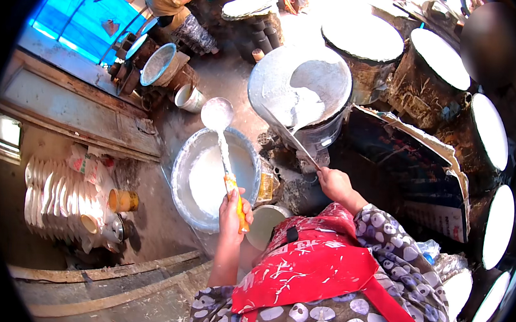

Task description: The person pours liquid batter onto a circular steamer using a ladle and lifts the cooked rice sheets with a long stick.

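Observation:
My left hand (pixel 233 210) grips the orange-and-yellow handle of a ladle (pixel 217 113). The ladle's round bowl and shaft are coated white, and it hangs above a large basin (pixel 178 174) of white liquid (pixel 205 182). In my right hand (pixel 337 185) is the end of a long, thin flat blade or scraper (pixel 295 142). Its far end reaches over a round pan (pixel 344 73) on a drum-like stand. White, wet batter-like material (pixel 303 106) lies in the pan, and a strand hangs over its near rim. A smooth grey patch shows on the pan's far right side.
Round drum stoves with bright white tops (pixel 363 37) curve along the right. A dark board (pixel 400 147) stands between them and me. A bucket (pixel 268 223) is by my apron. At left are a white bucket (pixel 190 98) and stacked bags (pixel 54 193). Another person (pixel 170 5) works at the back.

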A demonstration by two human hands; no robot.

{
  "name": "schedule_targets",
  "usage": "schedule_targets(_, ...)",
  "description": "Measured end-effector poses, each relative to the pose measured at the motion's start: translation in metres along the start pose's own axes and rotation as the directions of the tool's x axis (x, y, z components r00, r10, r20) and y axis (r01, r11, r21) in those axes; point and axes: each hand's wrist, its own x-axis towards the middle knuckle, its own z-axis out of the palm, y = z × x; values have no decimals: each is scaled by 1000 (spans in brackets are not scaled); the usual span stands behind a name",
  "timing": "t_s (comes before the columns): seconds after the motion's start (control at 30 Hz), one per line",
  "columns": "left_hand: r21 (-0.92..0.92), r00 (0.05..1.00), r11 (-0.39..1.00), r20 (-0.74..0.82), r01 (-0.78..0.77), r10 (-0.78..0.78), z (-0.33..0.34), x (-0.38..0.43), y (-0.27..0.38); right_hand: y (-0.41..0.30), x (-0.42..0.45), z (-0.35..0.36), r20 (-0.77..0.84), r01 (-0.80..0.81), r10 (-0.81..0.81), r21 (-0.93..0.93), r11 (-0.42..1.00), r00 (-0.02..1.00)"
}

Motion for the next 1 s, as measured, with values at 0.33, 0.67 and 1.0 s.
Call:
schedule_targets(0.33, -33, 998, 999, 58, 31, -29, 31, 3, 4, 31, -6, -23, -4, 52, -52, -19, 998, 999)
schedule_targets(0.67, 4, 998, 999, 46, 38, -39, 56, 7, 4, 59, -5, -56, 45, 11, -12, 12, 1000, 999)
schedule_targets(1.0, 46, 997, 996, 10, 81, -81, 73, 17, 1, 90, 18, -88, 75, 12, -13, 15, 1000, 997)
